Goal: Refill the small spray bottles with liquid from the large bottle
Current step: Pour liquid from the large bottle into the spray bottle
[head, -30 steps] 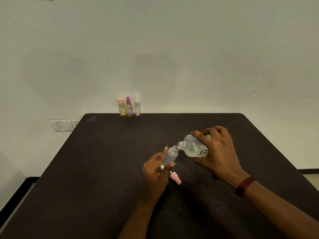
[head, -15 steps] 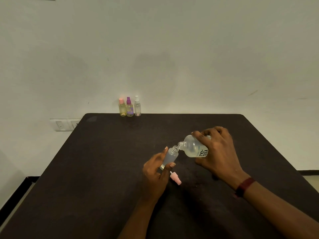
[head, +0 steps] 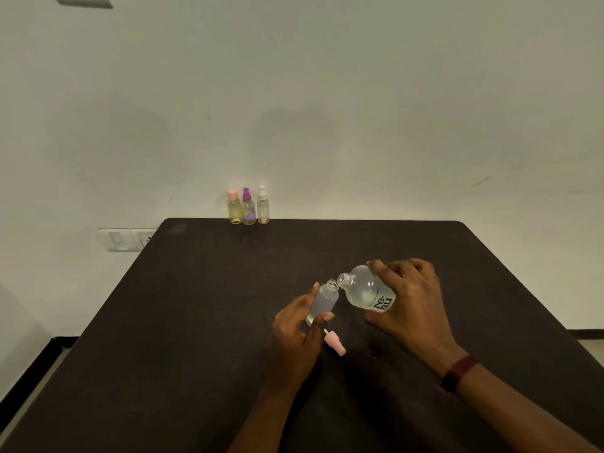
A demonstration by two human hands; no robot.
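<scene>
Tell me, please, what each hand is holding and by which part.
The left hand holds the small bottle by its lower body; the right hand holds the large bottle around its base end.

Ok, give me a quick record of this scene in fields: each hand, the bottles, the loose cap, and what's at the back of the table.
left hand: holds the small bottle, uncapped and tilted
right hand: holds the large bottle, tipped with its mouth at the small bottle's mouth
pink spray cap: off, lying on the table beside the left thumb
far edge: three capped spray bottles upright in a row: pink-capped bottle, purple-capped bottle, white-capped bottle
stage: pouring position, cap not yet back on
</scene>
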